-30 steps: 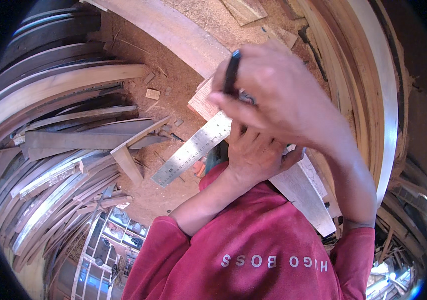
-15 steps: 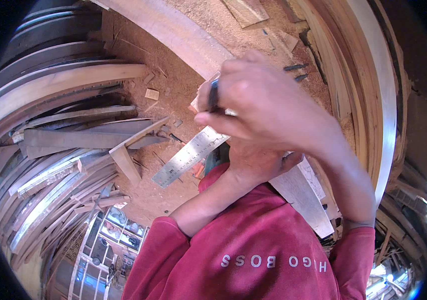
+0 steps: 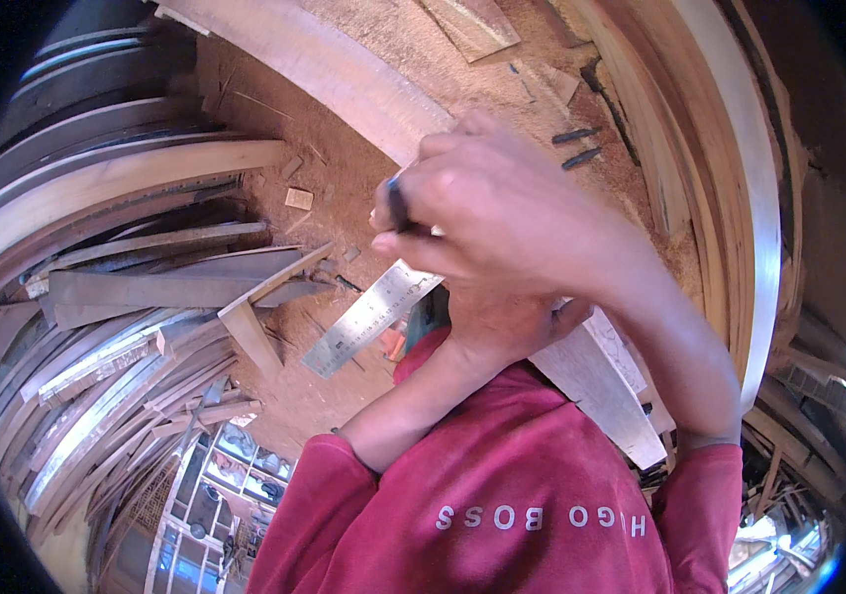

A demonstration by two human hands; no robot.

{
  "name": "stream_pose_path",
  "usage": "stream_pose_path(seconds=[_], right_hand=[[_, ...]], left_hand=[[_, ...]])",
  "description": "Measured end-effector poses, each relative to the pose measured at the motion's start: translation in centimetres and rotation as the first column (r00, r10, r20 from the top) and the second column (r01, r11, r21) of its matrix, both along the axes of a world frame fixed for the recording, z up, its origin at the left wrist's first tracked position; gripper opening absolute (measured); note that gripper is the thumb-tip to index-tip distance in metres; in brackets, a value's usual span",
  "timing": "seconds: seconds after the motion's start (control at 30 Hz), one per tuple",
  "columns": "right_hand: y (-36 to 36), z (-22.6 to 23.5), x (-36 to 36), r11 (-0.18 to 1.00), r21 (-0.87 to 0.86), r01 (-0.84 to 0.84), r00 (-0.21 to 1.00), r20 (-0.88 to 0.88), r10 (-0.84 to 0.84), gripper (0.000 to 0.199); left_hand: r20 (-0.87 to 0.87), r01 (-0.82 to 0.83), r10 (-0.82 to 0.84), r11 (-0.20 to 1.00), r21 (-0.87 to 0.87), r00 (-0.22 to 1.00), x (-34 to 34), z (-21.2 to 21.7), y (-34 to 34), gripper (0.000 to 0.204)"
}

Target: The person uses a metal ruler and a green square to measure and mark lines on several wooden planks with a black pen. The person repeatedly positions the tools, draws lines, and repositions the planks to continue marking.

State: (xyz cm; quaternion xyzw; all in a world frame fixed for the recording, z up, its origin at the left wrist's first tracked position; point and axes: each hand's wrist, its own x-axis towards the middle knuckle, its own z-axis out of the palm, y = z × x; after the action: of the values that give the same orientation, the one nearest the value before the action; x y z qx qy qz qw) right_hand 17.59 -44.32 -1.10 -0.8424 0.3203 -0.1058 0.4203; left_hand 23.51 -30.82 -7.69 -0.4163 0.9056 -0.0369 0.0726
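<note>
Sawdust and reddish earth cover the workshop floor [image 3: 344,188], with timber stacked on nearly every side. Nearest, a red shirt [image 3: 502,495] fills the lower view, both forearms rising out of its sleeves. The left hand [image 3: 502,322] sits just under the right one, fingers pressed down on a steel ruler [image 3: 368,319] that sticks out to its left; how far the fingers curl I cannot tell, since the other hand covers most of them. The ruler lies across a pale plank [image 3: 591,371] that passes beneath both hands. The right hand [image 3: 512,223] hovers above, fingers closed narrowly around a dark pencil [image 3: 397,205], only a short length of which shows at the hand's left edge. Beyond the ruler's free end, a short wooden offcut [image 3: 249,332] lies on the floor. Farther left of the hands, long boards [image 3: 116,198] pile up in rows, and well beyond the right hand, curved planks [image 3: 740,198] lean along the wall.
</note>
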Motion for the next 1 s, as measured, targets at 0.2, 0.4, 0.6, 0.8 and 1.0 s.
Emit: stream_pose_path(seconds=[0.2,0.4,0.6,0.8,1.0], right_hand=[[-3.3,0.8,-7.8,0.906,-0.262,0.331,0.924,-0.104,-0.367,0.024],[1.5,-3.2,-11.4,0.841,0.147,0.52,0.853,-0.145,-0.502,0.033],[7.8,-5.0,-11.1,0.654,0.677,0.337,0.878,0.026,-0.479,0.032],[17.1,2.7,-20.4,0.275,0.537,0.798,0.356,-0.051,-0.933,0.029],[36.4,9.5,-26.4,-0.114,0.436,0.893,-0.255,0.282,-0.925,0.03]], left_hand=[[-0.661,-0.364,0.415,0.904,0.223,0.625,-0.5,1.7,-1.3,0.041],[-0.704,-0.306,0.368,0.926,0.22,0.608,-0.3,2.4,-1.1,0.043],[-0.872,-0.217,0.176,0.973,0.082,0.456,0.7,3.4,1.1,0.036],[-0.817,0.463,-0.201,0.882,0.089,0.54,-2.6,5.4,7.2,0.042],[-0.588,0.631,-0.363,0.694,0.348,0.723,-8.3,8.2,12.3,0.082]])
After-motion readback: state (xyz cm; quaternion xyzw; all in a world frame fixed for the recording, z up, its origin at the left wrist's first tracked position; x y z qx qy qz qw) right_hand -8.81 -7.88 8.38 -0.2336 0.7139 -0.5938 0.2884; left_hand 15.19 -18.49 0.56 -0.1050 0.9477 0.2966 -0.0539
